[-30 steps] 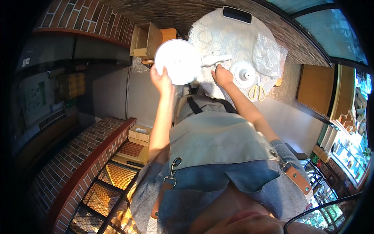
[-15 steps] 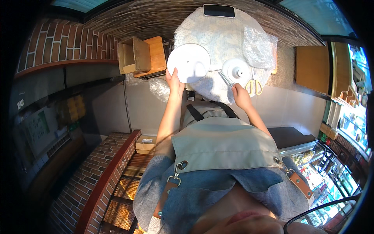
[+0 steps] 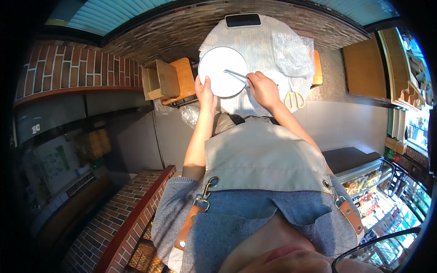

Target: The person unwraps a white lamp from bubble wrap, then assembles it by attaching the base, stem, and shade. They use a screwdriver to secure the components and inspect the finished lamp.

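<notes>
My left hand (image 3: 205,94) grips the lower left edge of a round white plate (image 3: 218,61), thumb on top of its face. In my right hand (image 3: 265,92), closed fingers pinch a slim grey metal rod (image 3: 236,74). The rod's far tip meets the middle of the plate, where a small hole showed earlier. Behind my right hand lies a smaller white round plate (image 3: 281,79), partly covered by the hand. Scissors with pale yellow handles (image 3: 295,99) rest just right of it.
A patterned cloth (image 3: 236,36) covers the round table. Bubble wrap (image 3: 292,52) lies at its right, a phone (image 3: 242,20) at its far edge. Left of the table, a cardboard box (image 3: 157,82) sits on a wooden stool (image 3: 184,75), with crumpled clear plastic (image 3: 189,115) below.
My right hand has moved left with the rod, from beside the smaller plate to the middle of the larger one. My left hand still holds the larger plate.
</notes>
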